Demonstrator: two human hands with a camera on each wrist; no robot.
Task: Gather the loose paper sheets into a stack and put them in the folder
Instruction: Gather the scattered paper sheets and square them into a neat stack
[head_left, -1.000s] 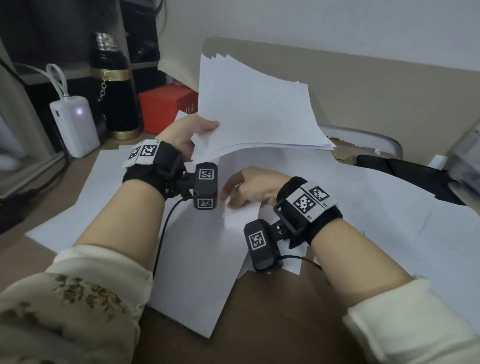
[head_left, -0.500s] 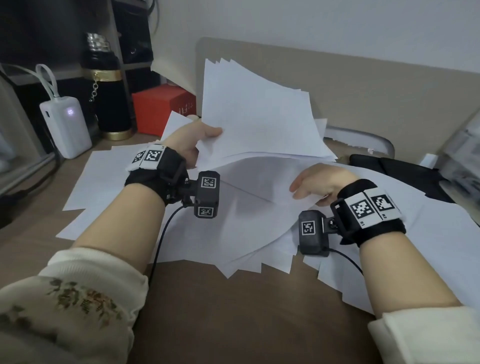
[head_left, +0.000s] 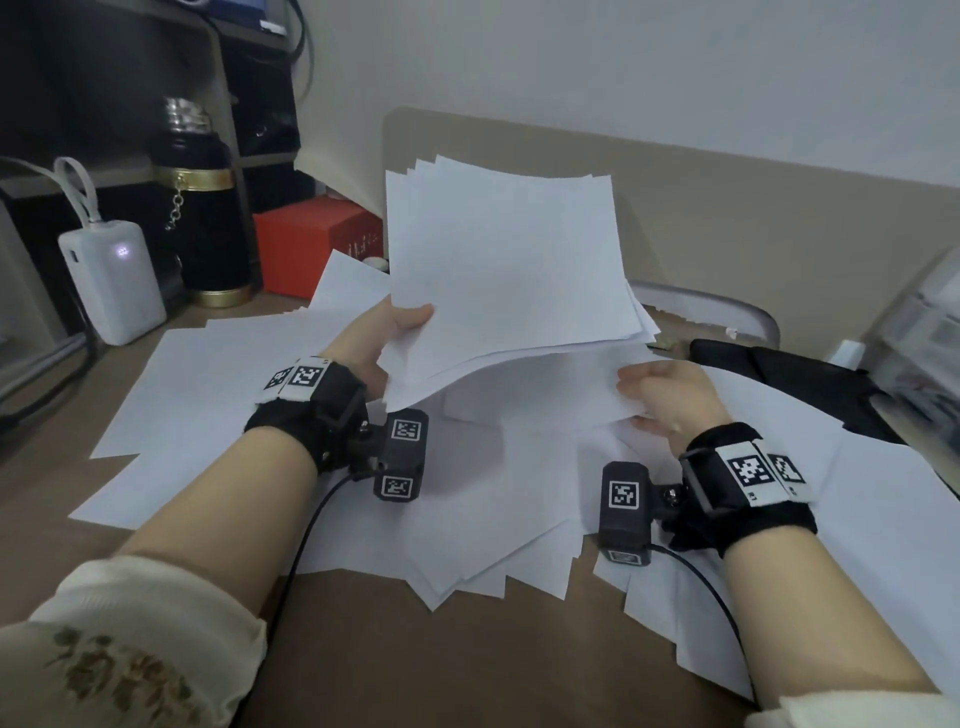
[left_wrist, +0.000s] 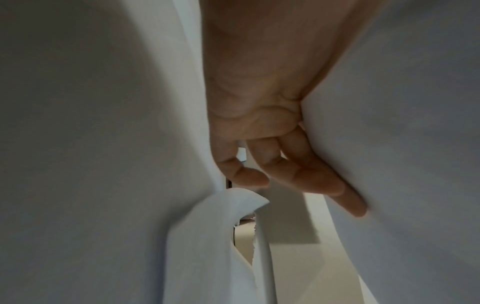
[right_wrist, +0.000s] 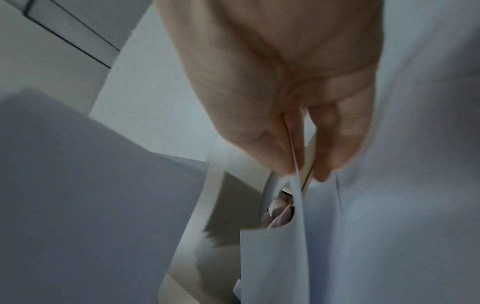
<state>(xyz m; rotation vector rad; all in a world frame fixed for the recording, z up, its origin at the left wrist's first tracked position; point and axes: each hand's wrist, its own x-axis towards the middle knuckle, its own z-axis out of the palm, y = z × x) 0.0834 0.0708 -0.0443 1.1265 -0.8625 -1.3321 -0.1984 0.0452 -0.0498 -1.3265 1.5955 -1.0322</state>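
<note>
My left hand (head_left: 387, 340) holds a raised stack of white sheets (head_left: 506, 265) by its lower left corner, thumb on top; in the left wrist view its fingers (left_wrist: 306, 176) lie under the paper. My right hand (head_left: 662, 397) pinches the right edge of a loose sheet (head_left: 524, 395) just under that stack; the right wrist view shows the sheet (right_wrist: 296, 195) caught between thumb and fingers. More loose sheets (head_left: 218, 395) cover the brown desk (head_left: 447, 665). A pale folder (head_left: 727, 312) lies partly hidden behind the stack.
A white power bank (head_left: 111, 283), a black flask (head_left: 200, 208) and a red box (head_left: 317, 244) stand at the back left. A black object (head_left: 789, 374) and a clear plastic case (head_left: 924, 332) lie at the right. A beige panel (head_left: 753, 208) backs the desk.
My right hand moved from the middle of the desk to the right and up, lifting a sheet toward the underside of the stack. The left hand kept the stack raised.
</note>
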